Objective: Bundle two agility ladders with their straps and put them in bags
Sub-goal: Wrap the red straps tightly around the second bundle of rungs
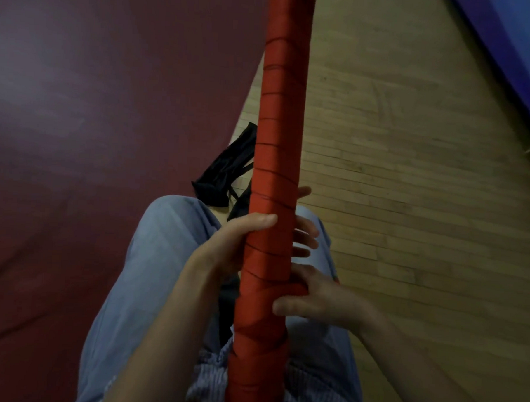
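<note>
A long ladder bundle (278, 140), wound along its length with a red strap, stands upright in front of me and runs from my lap to the top of the view. My left hand (237, 245) grips the bundle around its middle, thumb across the front and fingertips showing on the right side. My right hand (317, 297) holds the loose turn of red strap (284, 289) against the bundle's lower part. A black bag (225, 168) lies crumpled on the floor behind the bundle.
I sit with blue-trousered legs (151, 272) stretched out on a wooden floor (410, 176). A dark red mat (94, 117) covers the left side. A blue mat (513, 44) lies at the upper right corner.
</note>
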Demonstrator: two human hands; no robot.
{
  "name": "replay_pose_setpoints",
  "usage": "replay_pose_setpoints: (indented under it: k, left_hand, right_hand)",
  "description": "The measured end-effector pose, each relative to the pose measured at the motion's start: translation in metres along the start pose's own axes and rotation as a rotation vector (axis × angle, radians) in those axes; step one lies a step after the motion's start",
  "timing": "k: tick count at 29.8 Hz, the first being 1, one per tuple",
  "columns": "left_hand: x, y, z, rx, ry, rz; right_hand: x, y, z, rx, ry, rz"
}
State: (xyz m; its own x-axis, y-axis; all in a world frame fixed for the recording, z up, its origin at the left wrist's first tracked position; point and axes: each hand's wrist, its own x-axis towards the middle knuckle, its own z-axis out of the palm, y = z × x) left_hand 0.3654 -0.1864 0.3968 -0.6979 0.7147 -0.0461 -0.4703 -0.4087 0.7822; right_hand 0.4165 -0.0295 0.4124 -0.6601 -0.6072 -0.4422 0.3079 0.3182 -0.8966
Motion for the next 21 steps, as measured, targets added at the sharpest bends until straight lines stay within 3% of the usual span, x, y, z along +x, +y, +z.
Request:
replay_pose_setpoints:
  k: [2,5,7,10,13,15,18,21]
  left_hand:
    - [0.0,0.009,0.002,0.137,0.131,0.01]
    - [0.007,0.018,0.01,0.282,0.478,0.091]
    - [0.012,0.016,0.017,0.251,0.586,0.104]
    - [0.012,0.012,0.018,0.116,0.531,0.064]
    - [0.009,0.01,0.014,-0.153,0.222,0.045]
    - [0.008,0.013,0.012,-0.18,0.113,0.073]
    - [0.01,0.019,0.013,0.121,0.324,0.06]
    - [0.014,0.013,0.011,0.143,0.589,0.062]
  right_hand:
    - [0.0,0.005,0.003,0.025,0.04,-0.026]
    - [-0.004,0.008,0.002,0.0,0.101,0.022]
    - [-0.007,0.007,-0.003,-0.114,0.086,0.034]
    - [-0.007,-0.005,-0.013,-0.22,0.047,0.004]
    - [-0.003,-0.01,-0.016,-0.167,0.019,-0.027]
    - [-0.002,-0.008,-0.013,-0.115,0.013,-0.047]
    - [-0.005,0.0,-0.007,-0.026,0.109,-0.072]
    - [-0.005,0.007,-0.002,-0.039,0.163,-0.083]
